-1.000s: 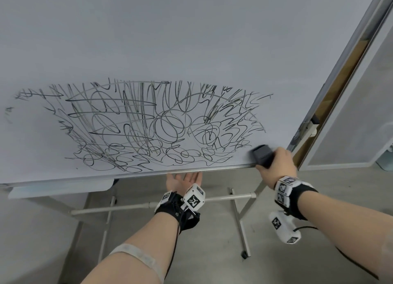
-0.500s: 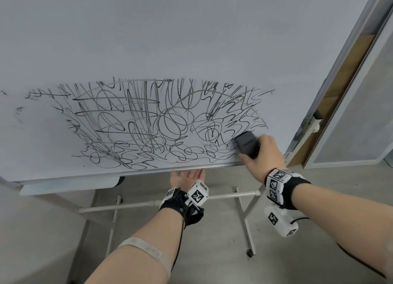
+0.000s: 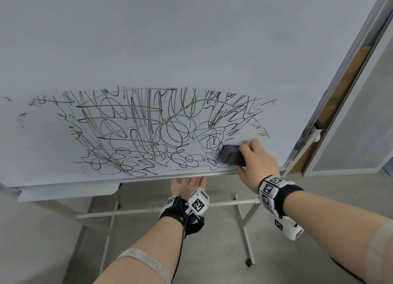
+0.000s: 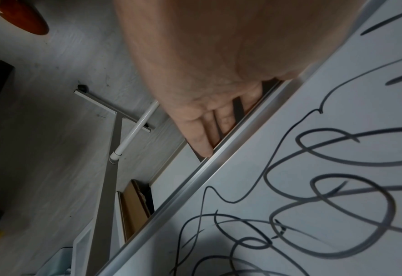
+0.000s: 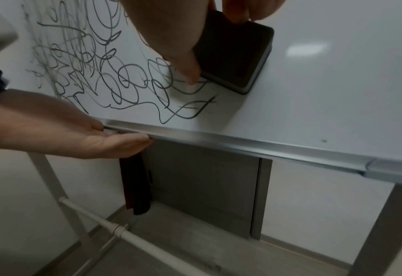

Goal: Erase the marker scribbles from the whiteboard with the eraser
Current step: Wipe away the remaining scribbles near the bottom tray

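The right hand clamps the eraser flat on the whiteboard at the scribbles' four o'clock edge, while the left hand, fingers straight together, steadies the bottom rail at six o'clock

Count, all views: one whiteboard, one mass of black marker scribbles, one dark eraser. Two hands: right hand, left hand. Two wrist bands, each with white tag blocks. One horizontal stand crossbar.
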A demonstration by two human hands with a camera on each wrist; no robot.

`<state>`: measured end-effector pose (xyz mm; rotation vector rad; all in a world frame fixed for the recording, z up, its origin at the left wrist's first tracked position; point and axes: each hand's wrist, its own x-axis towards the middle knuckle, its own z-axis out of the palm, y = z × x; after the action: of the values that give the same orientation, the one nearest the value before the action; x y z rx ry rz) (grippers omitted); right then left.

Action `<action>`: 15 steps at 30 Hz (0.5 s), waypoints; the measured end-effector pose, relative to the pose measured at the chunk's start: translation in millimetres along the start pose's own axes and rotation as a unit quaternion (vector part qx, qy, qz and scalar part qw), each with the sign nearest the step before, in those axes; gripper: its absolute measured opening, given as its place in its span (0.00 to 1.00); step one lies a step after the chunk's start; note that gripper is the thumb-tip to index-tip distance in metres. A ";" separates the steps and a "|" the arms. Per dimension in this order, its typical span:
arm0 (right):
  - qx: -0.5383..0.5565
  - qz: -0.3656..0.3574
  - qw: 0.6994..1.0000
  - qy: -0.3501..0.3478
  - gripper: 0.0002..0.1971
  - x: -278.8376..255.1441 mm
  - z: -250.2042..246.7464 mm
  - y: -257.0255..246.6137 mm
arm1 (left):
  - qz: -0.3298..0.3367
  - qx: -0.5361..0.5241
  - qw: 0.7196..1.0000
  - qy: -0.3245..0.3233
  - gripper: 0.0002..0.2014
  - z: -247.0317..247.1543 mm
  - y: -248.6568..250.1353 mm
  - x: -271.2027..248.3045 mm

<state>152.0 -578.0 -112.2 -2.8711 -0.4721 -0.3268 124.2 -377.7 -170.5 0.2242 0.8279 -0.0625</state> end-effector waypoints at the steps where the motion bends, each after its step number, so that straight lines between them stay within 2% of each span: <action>1: -0.011 -0.011 1.000 0.000 0.21 1.5 -1.9 0.2 | 0.000 -0.002 1.000 0.000 0.32 0.6 0.4 -0.1; 3: -0.030 -0.034 0.999 0.029 0.21 10.4 -16.3 3.7 | 0.000 -0.005 1.000 0.000 0.31 0.9 1.8 -1.3; 9: 0.009 -0.054 0.973 0.224 0.23 51.1 -83.3 12.4 | 0.003 -0.003 1.000 -0.006 0.31 1.2 0.2 0.7; 12: -0.002 -0.066 0.976 0.208 0.23 51.4 -75.2 7.9 | 0.001 -0.005 1.000 -0.007 0.31 2.6 0.3 -0.9; 15: -0.066 -0.110 0.986 0.104 0.25 28.8 -35.5 5.0 | 0.005 -0.009 1.000 -0.003 0.30 2.0 -0.8 -3.4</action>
<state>173.9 -582.9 -72.0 -2.8699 -0.7555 -0.7122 123.3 -379.1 -166.8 0.2109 0.8218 -0.0461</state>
